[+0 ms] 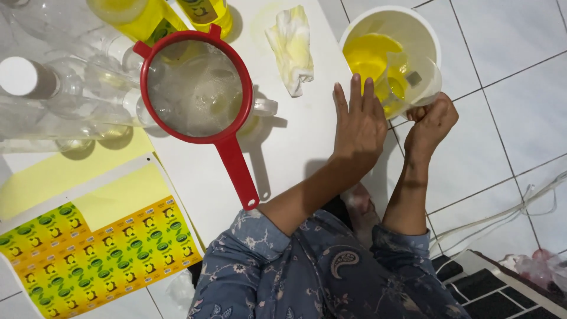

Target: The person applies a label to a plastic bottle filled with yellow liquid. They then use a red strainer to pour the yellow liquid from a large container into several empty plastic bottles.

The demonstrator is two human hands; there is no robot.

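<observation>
In right hand (433,121), clear plastic cup (413,82)

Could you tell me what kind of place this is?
Probably a home floor used for small-scale bottling. White floor tiles, a bucket of yellow liquid, a red strainer over clear plastic bottles, and a sheet of stickers suggest it.

There are two hands: the left hand (359,121) and the right hand (434,121). I count one red strainer (198,82), one white bucket (393,35), one clear measuring cup (410,82) and one stained cloth (292,47). Two bottles with yellow liquid (142,18) stand at the top. One sheet of stickers (97,251) lies on the tabletop (295,147) (the empty clear bottles (53,100) overlap, so I cannot count them).
</observation>
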